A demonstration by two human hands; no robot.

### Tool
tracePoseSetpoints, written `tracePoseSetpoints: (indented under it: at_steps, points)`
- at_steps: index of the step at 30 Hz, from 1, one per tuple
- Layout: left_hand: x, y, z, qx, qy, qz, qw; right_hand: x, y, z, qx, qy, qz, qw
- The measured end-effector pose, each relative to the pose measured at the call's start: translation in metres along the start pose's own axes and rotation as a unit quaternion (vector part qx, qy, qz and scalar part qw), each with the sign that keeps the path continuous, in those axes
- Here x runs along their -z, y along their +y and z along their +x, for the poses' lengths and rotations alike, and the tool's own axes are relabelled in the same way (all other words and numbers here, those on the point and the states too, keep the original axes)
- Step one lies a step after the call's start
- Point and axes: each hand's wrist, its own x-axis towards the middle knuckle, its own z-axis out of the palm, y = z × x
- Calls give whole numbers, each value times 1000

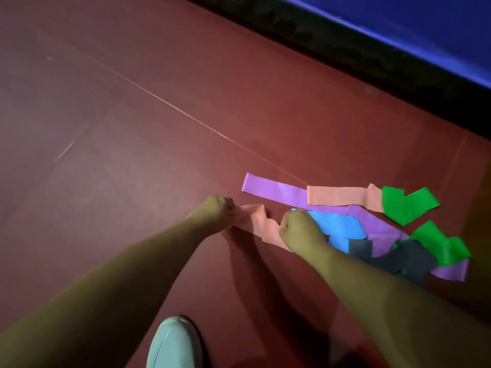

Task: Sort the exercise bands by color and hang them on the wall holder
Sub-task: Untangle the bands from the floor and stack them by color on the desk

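A pile of flat exercise bands lies on the dark red floor at right. My left hand and my right hand both grip a crumpled pink band, one at each end, low over the floor. Beside my right hand lie a blue band, a long purple band and a dark grey band. A second pink band lies across the purple one. Two green bands sit at the pile's right end. No wall holder is in view.
A pale shoe stands at the bottom centre, between my arms. A black strip and a blue padded surface border the floor at top right. A thin seam line crosses the floor diagonally.
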Motion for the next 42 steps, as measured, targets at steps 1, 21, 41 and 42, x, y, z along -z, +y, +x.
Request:
tracePoseSetpoints:
  at_steps: [1, 21, 41, 42]
  points:
    - [9, 4, -7, -6, 1, 1, 1000, 6, 0, -4, 1, 0, 24, 1000]
    - [311, 191, -330, -111, 267, -237, 927, 316, -79, -317, 23, 275, 260, 925]
    - [305, 361, -626, -258, 164, -444, 842, 390, -139, -644, 276, 258, 307, 873]
    - [302, 365, -632, -265, 156, -440, 844, 389, -142, -652, 280, 255, 303, 875]
